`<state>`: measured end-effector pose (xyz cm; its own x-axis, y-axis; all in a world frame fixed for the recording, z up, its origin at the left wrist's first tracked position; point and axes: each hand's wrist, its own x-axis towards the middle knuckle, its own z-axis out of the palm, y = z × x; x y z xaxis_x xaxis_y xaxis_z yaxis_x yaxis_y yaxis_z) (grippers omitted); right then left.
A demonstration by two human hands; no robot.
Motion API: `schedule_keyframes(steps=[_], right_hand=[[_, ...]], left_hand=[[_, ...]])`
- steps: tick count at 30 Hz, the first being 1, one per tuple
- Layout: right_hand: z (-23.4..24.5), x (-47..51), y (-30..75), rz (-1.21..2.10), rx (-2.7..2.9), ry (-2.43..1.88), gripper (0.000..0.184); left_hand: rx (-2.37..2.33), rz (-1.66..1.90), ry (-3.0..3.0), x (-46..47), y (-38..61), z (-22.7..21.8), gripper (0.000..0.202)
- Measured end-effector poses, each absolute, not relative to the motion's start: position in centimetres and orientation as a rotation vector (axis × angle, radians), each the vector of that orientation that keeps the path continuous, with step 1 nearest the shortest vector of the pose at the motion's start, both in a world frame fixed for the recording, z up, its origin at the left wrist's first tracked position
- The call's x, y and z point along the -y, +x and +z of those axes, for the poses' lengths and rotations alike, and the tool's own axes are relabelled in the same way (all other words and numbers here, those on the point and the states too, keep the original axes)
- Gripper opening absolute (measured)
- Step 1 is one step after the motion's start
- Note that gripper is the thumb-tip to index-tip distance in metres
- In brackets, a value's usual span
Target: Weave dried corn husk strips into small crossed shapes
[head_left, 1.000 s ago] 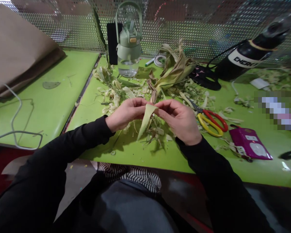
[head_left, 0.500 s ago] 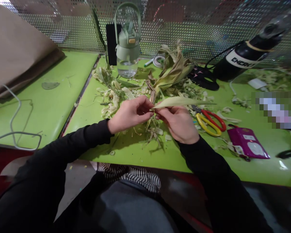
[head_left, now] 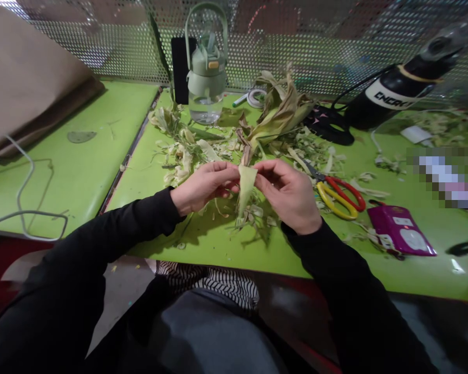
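Observation:
A pale green corn husk (head_left: 247, 188) hangs between my hands, wide at the top and narrowing downward over the table. My left hand (head_left: 208, 184) pinches its upper left edge. On the other side, my right hand (head_left: 286, 192) grips the upper right edge between thumb and fingers. Behind them lies a bundle of drying corn husks (head_left: 276, 122) with brown, curled ends. Husk scraps (head_left: 185, 150) are strewn around and beneath both hands. Scissors (head_left: 339, 196) with one red and one yellow handle rest just right of my right hand.
A water bottle (head_left: 206, 83) and a dark phone (head_left: 181, 70) stand at the back by the perforated metal screen (head_left: 249, 52). To the right are a black bottle (head_left: 390, 96) and a purple pouch (head_left: 401, 229). Brown paper (head_left: 35, 78) and a bent wire (head_left: 21, 202) occupy the left.
The husk pointed sideways to the right over my right hand; now it hangs down between both hands. My right hand has turned, and its fingers have come up to the husk's top edge.

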<state>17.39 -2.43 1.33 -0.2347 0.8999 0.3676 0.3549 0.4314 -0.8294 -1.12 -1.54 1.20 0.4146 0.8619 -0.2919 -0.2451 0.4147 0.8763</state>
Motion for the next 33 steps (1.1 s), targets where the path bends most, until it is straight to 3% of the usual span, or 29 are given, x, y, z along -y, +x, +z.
schedule_keyframes(steps=[8,14,27,33], right_hand=[[0.7,2.2,17.4,0.92,1.77,-1.149,0.033],[1.1,2.3,17.5,1.011,1.681,-1.183,0.027],[1.4,2.0,17.0,1.563,1.217,-1.093,0.012],[1.0,1.8,17.6,1.408,1.37,-1.034,0.011]], left_hand=[[-0.817,0.982,1.293,1.3,-1.2,1.0,0.007],[-0.864,1.054,1.59,1.3,-1.3,-0.1,0.011],[-0.825,1.084,1.469,1.7,-0.8,0.1,0.012],[-0.852,0.918,0.853,1.7,-0.8,1.5,0.018]])
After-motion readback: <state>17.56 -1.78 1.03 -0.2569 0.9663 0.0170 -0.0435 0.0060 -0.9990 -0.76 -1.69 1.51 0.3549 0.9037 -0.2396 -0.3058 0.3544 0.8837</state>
